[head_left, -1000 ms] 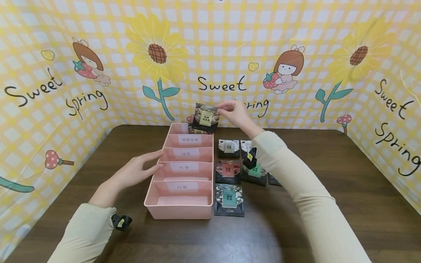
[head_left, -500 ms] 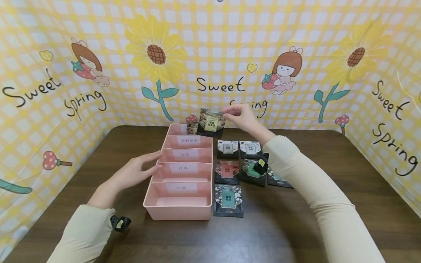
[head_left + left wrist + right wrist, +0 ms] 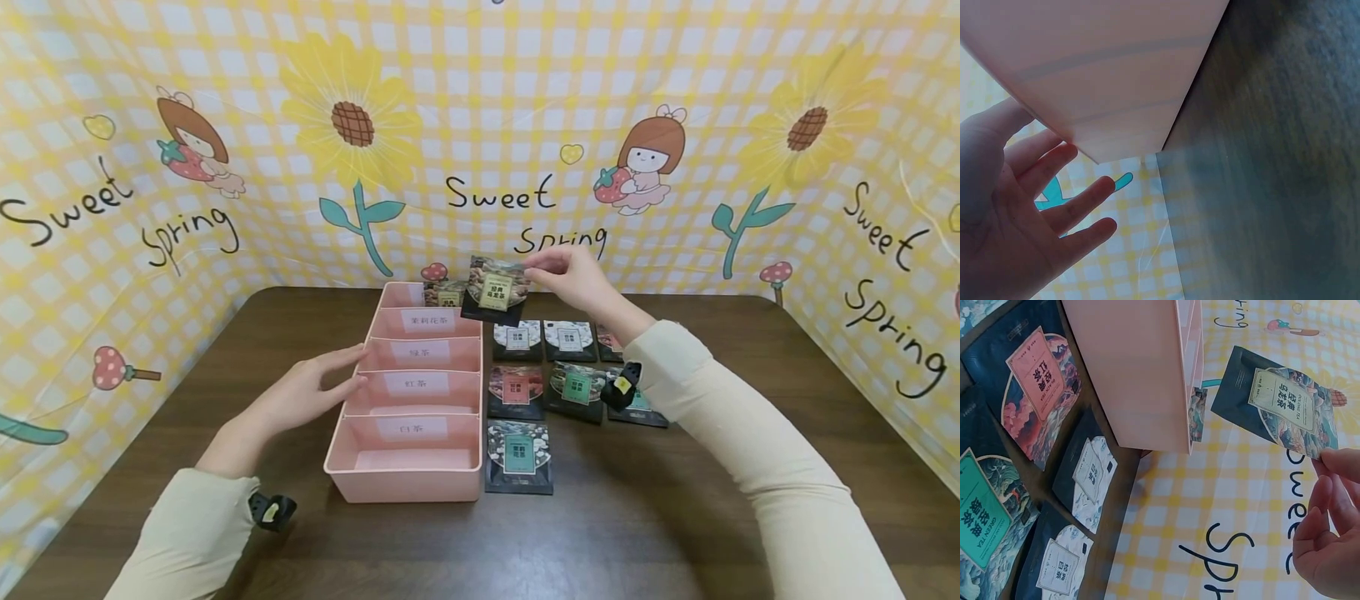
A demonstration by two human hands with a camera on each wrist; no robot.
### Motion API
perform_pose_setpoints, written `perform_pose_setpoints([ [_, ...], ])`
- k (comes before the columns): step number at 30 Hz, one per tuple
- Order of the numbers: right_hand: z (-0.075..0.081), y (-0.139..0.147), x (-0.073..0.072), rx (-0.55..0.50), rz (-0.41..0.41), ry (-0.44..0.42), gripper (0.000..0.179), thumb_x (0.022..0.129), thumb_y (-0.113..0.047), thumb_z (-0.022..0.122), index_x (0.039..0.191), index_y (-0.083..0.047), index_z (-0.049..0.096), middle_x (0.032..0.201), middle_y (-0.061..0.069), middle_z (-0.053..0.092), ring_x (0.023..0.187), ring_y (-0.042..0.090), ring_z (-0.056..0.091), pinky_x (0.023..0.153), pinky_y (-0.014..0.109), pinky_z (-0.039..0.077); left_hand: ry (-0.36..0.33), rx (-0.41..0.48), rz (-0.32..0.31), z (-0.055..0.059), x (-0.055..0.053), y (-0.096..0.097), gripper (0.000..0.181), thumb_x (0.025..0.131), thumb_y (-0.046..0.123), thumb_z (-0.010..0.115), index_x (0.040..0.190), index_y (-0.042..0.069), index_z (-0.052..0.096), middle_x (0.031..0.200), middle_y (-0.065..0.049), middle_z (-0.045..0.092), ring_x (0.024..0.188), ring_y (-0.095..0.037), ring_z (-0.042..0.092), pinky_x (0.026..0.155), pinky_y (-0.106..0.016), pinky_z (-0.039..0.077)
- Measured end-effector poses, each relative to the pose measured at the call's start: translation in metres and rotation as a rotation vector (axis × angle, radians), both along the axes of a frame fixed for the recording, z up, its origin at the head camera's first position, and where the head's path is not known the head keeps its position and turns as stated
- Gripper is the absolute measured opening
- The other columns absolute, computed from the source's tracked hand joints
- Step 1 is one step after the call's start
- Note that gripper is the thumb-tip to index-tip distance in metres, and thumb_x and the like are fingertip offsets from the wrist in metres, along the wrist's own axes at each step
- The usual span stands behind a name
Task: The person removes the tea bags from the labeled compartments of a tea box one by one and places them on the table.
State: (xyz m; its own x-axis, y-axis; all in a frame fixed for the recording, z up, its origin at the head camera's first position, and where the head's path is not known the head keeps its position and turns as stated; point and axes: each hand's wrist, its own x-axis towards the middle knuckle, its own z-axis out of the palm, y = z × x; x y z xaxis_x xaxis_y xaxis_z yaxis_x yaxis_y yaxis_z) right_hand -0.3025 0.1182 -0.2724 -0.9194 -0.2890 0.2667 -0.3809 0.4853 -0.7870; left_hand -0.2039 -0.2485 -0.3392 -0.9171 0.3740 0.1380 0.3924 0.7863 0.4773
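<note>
My right hand [image 3: 573,279] pinches an oolong tea sachet [image 3: 497,289] by its upper right corner. The sachet, dark with a pale yellow-green label, hangs tilted in the air by the far right corner of a long pink divided box [image 3: 405,486]. Another oolong tea sachet [image 3: 447,294] stands in the box's farthest compartment. My left hand [image 3: 303,387] rests its fingertips on the box's left rim, fingers loosely spread; the left wrist view shows the lower fingers [image 3: 1088,240] off the wall. In the right wrist view, thumb and finger grip the oolong sachet's edge [image 3: 1282,403].
Right of the box lie several tea sachets: two white tea sachets [image 3: 517,337], a red-labelled one [image 3: 516,390], a green tea one [image 3: 576,389] and a jasmine one [image 3: 519,454]. Paper labels [image 3: 411,428] mark the compartments. A checked yellow cloth [image 3: 487,125] hangs behind the table.
My right hand has moved right and a little down with the oolong sachet, away from the far compartment, uncovering the other sachet there. My left hand has stayed at the rim.
</note>
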Motion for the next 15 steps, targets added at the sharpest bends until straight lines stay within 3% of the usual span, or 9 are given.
perform_pose_setpoints([
  [8,0.0,0.009,0.008,0.035,0.024,-0.005,0.025,0.09,-0.02,0.063,0.11,-0.007,0.068,0.11,0.012,0.067,0.086,0.007,0.063,0.08,0.026,0.053,0.007,0.004,-0.003,0.0,0.0,0.0,0.052,0.093,0.03,0.057,0.137,0.005,0.047,0.139,-0.02,0.048,0.129,-0.04,0.044,0.104,-0.056,0.037],
  [15,-0.002,0.016,0.015,0.031,0.034,-0.037,0.025,0.09,-0.023,0.063,0.11,-0.009,0.068,0.104,0.014,0.069,0.08,0.002,0.062,0.078,0.026,0.051,0.008,0.006,0.002,-0.001,-0.001,0.0,0.052,0.093,0.031,0.057,0.137,0.005,0.047,0.139,-0.019,0.048,0.129,-0.039,0.044,0.104,-0.055,0.037],
])
